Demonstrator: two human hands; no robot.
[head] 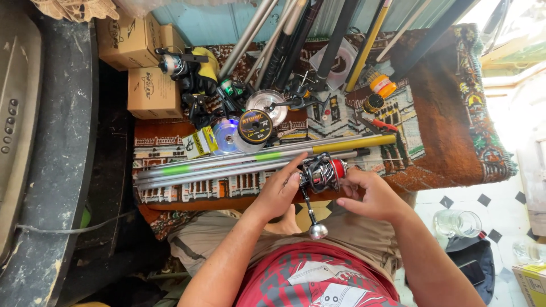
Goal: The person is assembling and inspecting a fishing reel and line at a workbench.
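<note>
Spinning reel held over the lap, just in front of the near edge of the patterned rug – dark body, red spool at its right end, crank arm hanging down to a round metal knob.

Left hand: curled about the reel body from the left, fingers closed on it, index finger lying forward toward the rods. Right hand: fingertips drawn together at the spool end, pinching there; exactly what sits between them too small to tell.

Bundle of grey rod sections lying across the rug just beyond the hands, green bands on some; one with a yellow section along the far side. Reel near the bundle, contact not clear.

Farther back: line spools, red-handled pliers, orange tub, second reel, cardboard boxes, more rods leaning on the wall. Glass jar on the tiled floor to the right.

Judged step: work at the spool end of the reel, body steadied by the left hand – well short of anything mounted on a rod. Next handling calls for a firm left grip, fine fingertip control on the right, and room for the dangling crank.
</note>
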